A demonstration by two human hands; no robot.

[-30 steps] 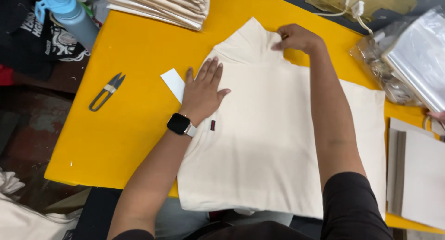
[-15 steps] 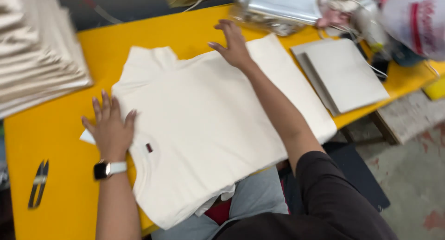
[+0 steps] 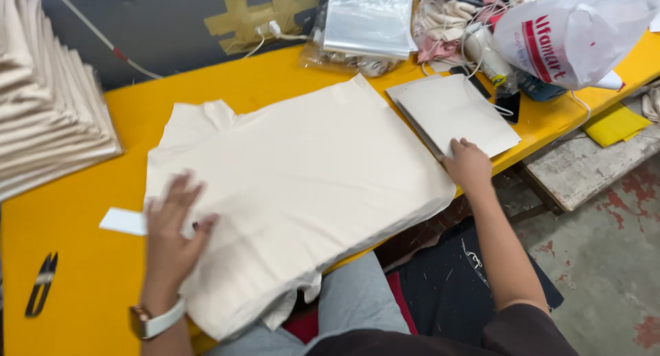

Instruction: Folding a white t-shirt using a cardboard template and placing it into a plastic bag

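Under the left hand (image 3: 172, 229) lies the cream garment (image 3: 302, 184), ungrasped.

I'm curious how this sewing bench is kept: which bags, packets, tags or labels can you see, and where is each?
White plastic shopping bag: far right of the yellow table, bulging, with red print.
Stack of clear plastic bags: far edge, centre, flat and shiny.
White paper tag: near the left hand, small rectangle tucked beside the cream garment.
Grey-white card: under the right hand, flat rectangle.
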